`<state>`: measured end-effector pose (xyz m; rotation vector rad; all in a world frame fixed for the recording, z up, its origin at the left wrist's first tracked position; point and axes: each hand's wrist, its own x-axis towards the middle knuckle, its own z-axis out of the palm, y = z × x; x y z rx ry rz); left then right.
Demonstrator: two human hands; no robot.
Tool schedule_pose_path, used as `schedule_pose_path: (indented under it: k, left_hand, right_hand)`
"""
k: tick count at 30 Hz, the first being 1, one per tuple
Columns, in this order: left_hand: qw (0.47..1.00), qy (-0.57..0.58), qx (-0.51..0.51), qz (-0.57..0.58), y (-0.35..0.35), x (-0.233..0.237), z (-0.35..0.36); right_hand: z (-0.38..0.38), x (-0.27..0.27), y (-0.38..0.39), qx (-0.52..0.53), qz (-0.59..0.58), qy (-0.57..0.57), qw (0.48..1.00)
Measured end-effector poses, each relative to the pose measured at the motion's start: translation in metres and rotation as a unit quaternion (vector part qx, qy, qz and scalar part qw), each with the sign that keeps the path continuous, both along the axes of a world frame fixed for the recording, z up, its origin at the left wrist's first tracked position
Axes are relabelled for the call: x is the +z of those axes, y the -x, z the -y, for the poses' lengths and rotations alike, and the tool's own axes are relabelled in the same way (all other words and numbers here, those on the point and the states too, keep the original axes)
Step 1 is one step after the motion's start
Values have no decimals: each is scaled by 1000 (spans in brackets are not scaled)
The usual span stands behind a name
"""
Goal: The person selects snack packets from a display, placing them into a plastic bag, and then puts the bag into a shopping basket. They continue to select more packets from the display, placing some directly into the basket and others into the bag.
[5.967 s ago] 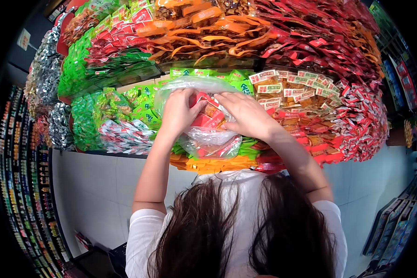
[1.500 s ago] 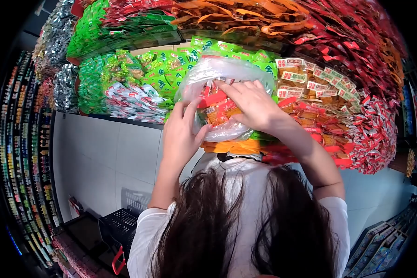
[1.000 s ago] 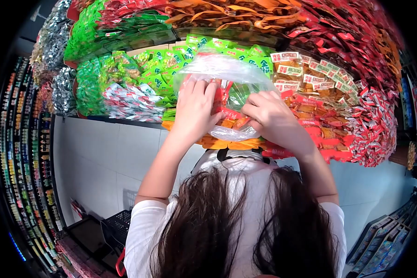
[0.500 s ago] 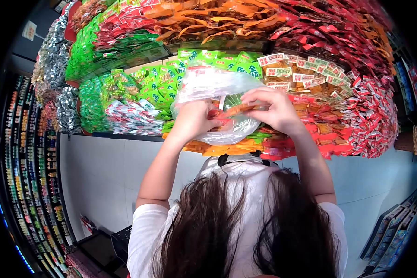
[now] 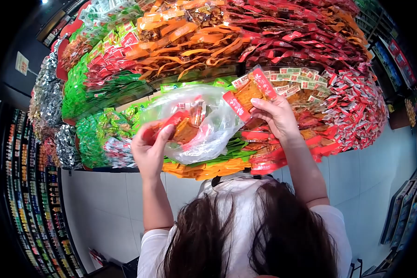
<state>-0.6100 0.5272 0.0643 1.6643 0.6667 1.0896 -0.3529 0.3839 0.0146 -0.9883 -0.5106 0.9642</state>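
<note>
Red and clear plastic wraps the flat orange-brown snack packet (image 5: 251, 96) that I pinch in my right hand (image 5: 254, 105), the thumb lying on its face and the fingers behind. The packet is tilted, held up to the right of an open clear plastic bag (image 5: 217, 132), its printed red ends facing upper right and lower left; whether a second packet lies behind it, I cannot tell. My left hand (image 5: 164, 134) grips another red-and-orange packet (image 5: 184, 130) between thumb and curled fingers, over the left part of the bag's opening. More red packaging (image 5: 198, 110) shows inside the bag, which rests on a display heaped with wrapped snacks. Close around the bag are green packets (image 5: 87, 143) to the left, yellow-orange packets (image 5: 197, 170) along the near edge and loose red packets (image 5: 268, 162) to the right. Farther right lie small red-and-white packets (image 5: 356, 111). Beyond the bag, orange packets (image 5: 190, 46) and dark red packets (image 5: 292, 37) fill a higher tier. Pale floor tiles (image 5: 102, 199) stretch below the display.
</note>
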Motion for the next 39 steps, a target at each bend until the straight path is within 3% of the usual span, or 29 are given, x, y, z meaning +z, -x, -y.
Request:
schedule_pose_path:
  k: [3, 5, 9, 11, 13, 14, 15, 17, 19, 21, 23, 24, 25, 26, 27, 28, 29, 30, 32, 33, 34, 35, 38, 39]
  left_hand:
    - [994, -6, 56, 94, 8, 2, -5]
    - [981, -30, 85, 173, 6, 5, -10]
    - [969, -80, 136, 190, 4, 4, -16]
    - [970, -187, 130, 82, -8, 1, -12]
    - [937, -316, 122, -82, -12, -10, -17]
    - [939, -309, 121, -89, -13, -11, -20]
    - [940, -303, 121, -96, -16, -11, -25]
    - [979, -167, 115, 14, -21, -7, -34]
    - [985, -115, 124, 46, -22, -3, -36]
    - [986, -99, 124, 57, -19, -5, -39]
    - [978, 10, 64, 196, -12, -6, -47]
    - [965, 99, 45, 237, -5, -2, -47]
    - [965, 100, 47, 237, 3, 0, -42]
    - [899, 248, -134, 334, 11, 2, -36]
    - [773, 377, -305, 409, 18, 3, -31]
    - [679, 404, -416, 451, 12, -3, -15]
    - [683, 390, -448, 425, 12, -8, 1]
    - [740, 411, -395, 357, 30, -38, 1]
    - [817, 374, -349, 268, -7, -18, 65]
    - [680, 532, -390, 322, -13, -44, 61]
    - [705, 527, -389, 273, -25, -37, 76]
    - [623, 624, -409, 234, -30, -46, 77]
    - [600, 633, -416, 256, -41, -74, 73]
    - [623, 626, -374, 283, -38, -88, 67]
  right_hand:
    - [3, -10, -3, -35, -72, -38, 996]
    - [10, -8, -4, -34, -180, -91, 979]
    - [39, 5, -18, -50, -153, -72, 984]
    - [53, 12, -23, -116, -77, -62, 988]
    - [67, 7, -39, -147, 43, 6, 988]
    - [72, 7, -41, -179, 118, 25, 976]
    - [78, 9, -43, -177, 121, 32, 976]
    - [92, 16, -48, -198, 292, 153, 923]
    - [102, 7, -57, -189, 306, 169, 918]
    - [107, 0, -61, -215, 361, 90, 903]
    - [114, 8, -64, -200, 372, 102, 901]
    - [116, 12, -64, -186, 381, 113, 899]
    - [119, 16, -64, -185, 382, 114, 899]
    - [120, 19, -63, -188, 414, 148, 878]
    - [121, 24, -62, -190, 445, 181, 856]
    - [118, 34, -59, -189, 425, 213, 859]
    - [114, 39, -57, -187, 427, 213, 859]
    - [110, 43, -54, -187, 432, 199, 859]
    - [106, 45, -56, -185, 440, 186, 859]
    - [104, 44, -60, -167, 473, 176, 847]
    - [102, 42, -63, -149, 506, 166, 833]
    - [101, 40, -64, -147, 509, 165, 832]
    - [98, 41, -64, -104, 498, 177, 843]
    - [97, 40, -65, -103, 499, 177, 842]
